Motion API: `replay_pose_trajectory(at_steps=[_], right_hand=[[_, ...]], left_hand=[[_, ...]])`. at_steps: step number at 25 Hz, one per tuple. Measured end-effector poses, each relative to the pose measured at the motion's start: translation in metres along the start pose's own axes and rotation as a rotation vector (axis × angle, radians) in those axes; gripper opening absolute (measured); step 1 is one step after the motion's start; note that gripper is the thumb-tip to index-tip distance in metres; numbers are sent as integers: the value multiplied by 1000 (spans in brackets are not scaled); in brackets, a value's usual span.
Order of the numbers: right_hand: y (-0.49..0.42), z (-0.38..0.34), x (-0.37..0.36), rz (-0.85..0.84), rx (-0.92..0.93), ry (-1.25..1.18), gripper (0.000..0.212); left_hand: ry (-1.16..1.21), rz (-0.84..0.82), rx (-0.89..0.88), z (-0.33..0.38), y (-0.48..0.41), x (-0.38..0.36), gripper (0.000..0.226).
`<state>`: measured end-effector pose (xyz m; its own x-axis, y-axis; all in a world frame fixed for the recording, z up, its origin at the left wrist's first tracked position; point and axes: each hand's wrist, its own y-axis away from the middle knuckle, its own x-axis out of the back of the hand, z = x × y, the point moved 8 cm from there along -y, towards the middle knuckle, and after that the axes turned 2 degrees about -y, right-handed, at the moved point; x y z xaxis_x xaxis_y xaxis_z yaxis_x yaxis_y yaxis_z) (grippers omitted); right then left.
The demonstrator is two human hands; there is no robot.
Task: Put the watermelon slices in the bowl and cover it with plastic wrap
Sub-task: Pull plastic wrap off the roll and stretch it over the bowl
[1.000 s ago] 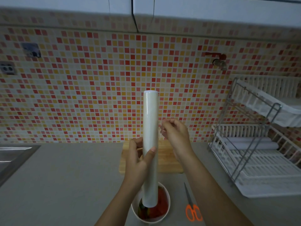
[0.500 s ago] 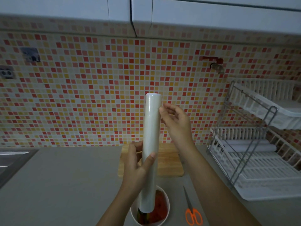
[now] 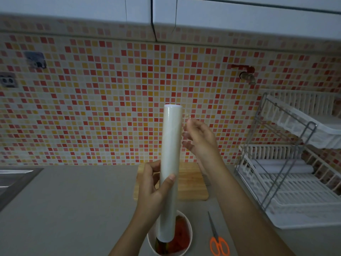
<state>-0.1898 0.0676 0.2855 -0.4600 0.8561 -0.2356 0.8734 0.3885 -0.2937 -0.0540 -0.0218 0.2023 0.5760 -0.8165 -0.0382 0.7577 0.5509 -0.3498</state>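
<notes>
A second ago the right hand (image 3: 202, 141) was lower beside the roll (image 3: 170, 163), and half a second ago its fingertips were up against the roll's top end. Now it has drawn a little away, with a faint glint of film (image 3: 186, 119) stretched between them, so the loose edge looks found and freed, which is the start of pulling off a sheet. Its grip is thumb and forefinger pressed together on that film, as far as the dim light lets me tell; the other fingers are loosely bent. The left hand (image 3: 153, 189) has not shifted: its grip is wrapped round the lower half of the roll, thumb across the front, holding it upright directly above the bowl (image 3: 191, 230). The bowl sits on the worktop (image 3: 73, 209) at the near edge of view with the watermelon slices (image 3: 181, 235) already inside, so by my reading only the covering is left. Just right of the bowl lie the orange-handled scissors (image 3: 218, 243); behind the bowl is a wooden cutting board (image 3: 192, 189), far right of it a white dish rack (image 3: 295, 182), far left of it the corner of a sink (image 3: 14, 180). Nothing lies over the bowl but the roll itself, whose lower end hides part of the fruit — it will likely need turning sideways and moving off before a sheet can be laid across the rim
</notes>
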Motion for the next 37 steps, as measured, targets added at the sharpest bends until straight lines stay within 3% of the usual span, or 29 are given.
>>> replay_pose_trajectory(at_steps=[2, 4, 7, 8, 12, 15, 19, 26, 31, 34, 36, 37], right_hand=[[4, -4, 4, 35, 65, 128, 6], [10, -4, 9, 107, 78, 131, 9], [26, 15, 10, 63, -12, 45, 49], [33, 22, 10, 32, -13, 95, 52], [44, 25, 9, -12, 73, 237, 11], [35, 16, 24, 92, 31, 206, 13], [37, 8, 7, -37, 0, 167, 24], [38, 3, -7, -49, 57, 113, 5], [34, -3, -12, -64, 103, 203, 11], [34, -17, -8, 13, 246, 440, 16], [39, -17, -2, 49, 259, 410, 3], [41, -12, -1, 32, 225, 358, 12]], left_hand=[[-2, -7, -9, 1, -1, 2, 40], [-8, -23, -23, 3, -2, 0, 34], [30, -4, -37, 7, -6, 2, 36], [39, 3, -43, 9, -7, 4, 39], [21, -14, -58, 9, -11, 8, 38], [54, 13, -44, 6, -15, 16, 33], [51, -2, -70, 9, -19, 21, 38], [40, -50, -106, 14, -15, 13, 52], [19, 2, -112, 21, -14, 12, 44], [33, 11, -103, 20, -18, 11, 43], [37, 9, -98, 21, -20, 10, 44], [46, 14, -95, 21, -21, 10, 44]])
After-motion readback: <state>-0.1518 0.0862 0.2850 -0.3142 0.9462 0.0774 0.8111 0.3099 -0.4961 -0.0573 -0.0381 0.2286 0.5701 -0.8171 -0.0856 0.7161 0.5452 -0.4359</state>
